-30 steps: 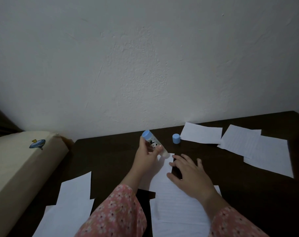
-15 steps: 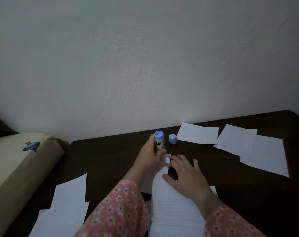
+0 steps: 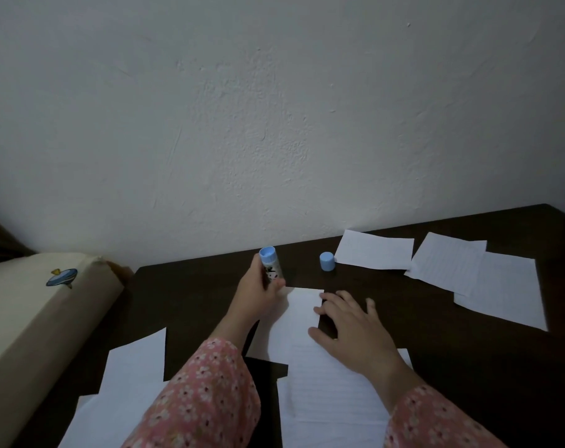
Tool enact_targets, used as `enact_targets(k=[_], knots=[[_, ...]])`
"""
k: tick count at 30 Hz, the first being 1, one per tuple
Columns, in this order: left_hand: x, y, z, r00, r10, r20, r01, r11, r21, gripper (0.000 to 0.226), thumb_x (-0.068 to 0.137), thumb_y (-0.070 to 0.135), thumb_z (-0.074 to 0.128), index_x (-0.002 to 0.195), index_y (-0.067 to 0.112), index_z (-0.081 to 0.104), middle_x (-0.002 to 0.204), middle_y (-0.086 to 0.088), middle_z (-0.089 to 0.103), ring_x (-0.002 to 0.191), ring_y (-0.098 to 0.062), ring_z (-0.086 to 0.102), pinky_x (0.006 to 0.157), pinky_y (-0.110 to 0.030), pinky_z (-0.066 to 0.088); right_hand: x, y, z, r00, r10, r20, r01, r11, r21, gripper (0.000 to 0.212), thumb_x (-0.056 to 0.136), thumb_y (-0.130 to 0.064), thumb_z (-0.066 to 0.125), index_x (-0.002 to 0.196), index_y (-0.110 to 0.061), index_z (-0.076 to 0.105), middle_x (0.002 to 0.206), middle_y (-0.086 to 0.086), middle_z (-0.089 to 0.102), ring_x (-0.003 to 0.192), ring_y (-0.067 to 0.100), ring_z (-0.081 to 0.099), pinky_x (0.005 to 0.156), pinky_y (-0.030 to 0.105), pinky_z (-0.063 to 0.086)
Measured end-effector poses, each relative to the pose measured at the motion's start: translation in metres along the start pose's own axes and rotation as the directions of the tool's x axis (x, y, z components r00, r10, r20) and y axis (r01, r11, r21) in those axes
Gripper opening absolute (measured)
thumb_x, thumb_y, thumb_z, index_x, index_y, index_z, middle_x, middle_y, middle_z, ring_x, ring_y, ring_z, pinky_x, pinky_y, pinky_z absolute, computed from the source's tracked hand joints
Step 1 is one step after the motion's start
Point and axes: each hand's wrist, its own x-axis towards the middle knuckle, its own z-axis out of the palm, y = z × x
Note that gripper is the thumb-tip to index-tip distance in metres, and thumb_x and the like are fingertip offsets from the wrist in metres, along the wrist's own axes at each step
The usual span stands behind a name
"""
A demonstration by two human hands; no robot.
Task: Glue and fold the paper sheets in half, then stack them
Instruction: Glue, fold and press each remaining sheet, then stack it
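Uncapped glue stick [image 3: 271, 267] tilted at lined sheet [image 3: 310, 357] far edge, blue cap [image 3: 326, 261] upright nearby, three sheets [image 3: 442, 263] far right, two [image 3: 126, 383] near left.

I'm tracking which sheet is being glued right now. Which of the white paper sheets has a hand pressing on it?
The lined sheet at the table's near middle: the right hand lies flat on it. The sheets at far right and near left lie untouched.

Left hand [image 3: 257, 291] curled round the glue stick [image 3: 271, 266], thumb on its near side, forearm reaching forward in a pink floral sleeve [image 3: 207, 392]. Right hand [image 3: 352, 331] flat and palm down on the sheet [image 3: 310, 363], fingers spread and straight, pointing forward-left, wrist in a matching sleeve.
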Motion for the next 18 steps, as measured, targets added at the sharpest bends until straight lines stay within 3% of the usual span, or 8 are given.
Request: enact_targets(k=[3,5,8,11,15,18], knots=[[-0.002,-0.009,-0.002,0.978,-0.161,-0.132,0.119,0.951,-0.284,0.060,0.091,0.022,0.061,0.142,0.022,0.031,0.126,0.001,0.053,0.114,-0.017,0.052,0.093,-0.036,0.044,-0.001,0.000,0.000,1.000,-0.001,-0.002,0.001,1.000,0.000,0.051,0.095,-0.059,0.035,0.142,-0.036,0.038,0.158,-0.017,0.016,0.147,0.009,0.002,0.117,0.053,-0.001],[-0.005,-0.014,-0.008,0.918,-0.332,-0.219,0.157,0.808,-0.568,0.058,0.093,0.028,0.059,0.143,0.022,0.032,0.122,-0.001,0.056,0.107,-0.017,0.055,0.089,-0.035,0.046,-0.001,0.000,-0.001,1.000,-0.001,0.003,0.001,1.000,0.002,0.051,0.096,-0.059,0.035,0.142,-0.036,0.038,0.158,-0.017,0.015,0.147,0.009,0.001,0.117,0.053,-0.001],[-0.006,-0.027,-0.022,0.849,-0.483,-0.215,0.147,0.607,-0.781,0.050,0.093,0.037,0.055,0.138,0.022,0.039,0.118,-0.007,0.059,0.100,-0.020,0.059,0.085,-0.036,0.050,-0.001,0.000,-0.002,1.000,0.005,0.010,-0.005,1.000,0.000,0.052,0.096,-0.059,0.034,0.143,-0.037,0.036,0.159,-0.016,0.013,0.148,0.010,-0.001,0.117,0.053,-0.002],[-0.015,-0.036,-0.036,0.842,-0.504,-0.192,0.132,0.537,-0.833,0.054,0.090,0.031,0.061,0.139,0.022,0.040,0.117,-0.009,0.060,0.097,-0.021,0.062,0.079,-0.033,0.051,-0.001,-0.001,-0.002,1.000,0.011,0.002,-0.011,1.000,-0.004,0.051,0.096,-0.059,0.034,0.142,-0.037,0.037,0.159,-0.017,0.014,0.148,0.009,0.000,0.117,0.053,-0.001],[-0.033,-0.043,-0.046,0.865,-0.453,-0.213,0.136,0.621,-0.772,0.038,0.086,0.021,0.067,0.122,0.024,0.056,0.112,-0.006,0.061,0.097,-0.022,0.065,0.079,-0.034,0.053,-0.002,-0.002,0.001,1.000,0.018,-0.025,-0.019,1.000,-0.007,0.050,0.095,-0.060,0.035,0.141,-0.039,0.037,0.158,-0.017,0.015,0.148,0.008,0.002,0.117,0.052,0.000],[-0.040,-0.049,-0.048,0.880,-0.433,-0.197,0.148,0.643,-0.751,0.029,0.083,0.029,0.070,0.110,0.022,0.062,0.113,-0.009,0.064,0.092,-0.020,0.063,0.069,-0.031,0.049,-0.003,-0.002,0.003,0.997,0.032,-0.069,-0.032,0.999,0.002,0.049,0.095,-0.060,0.037,0.139,-0.039,0.039,0.157,-0.017,0.019,0.147,0.006,0.006,0.118,0.049,0.002]])
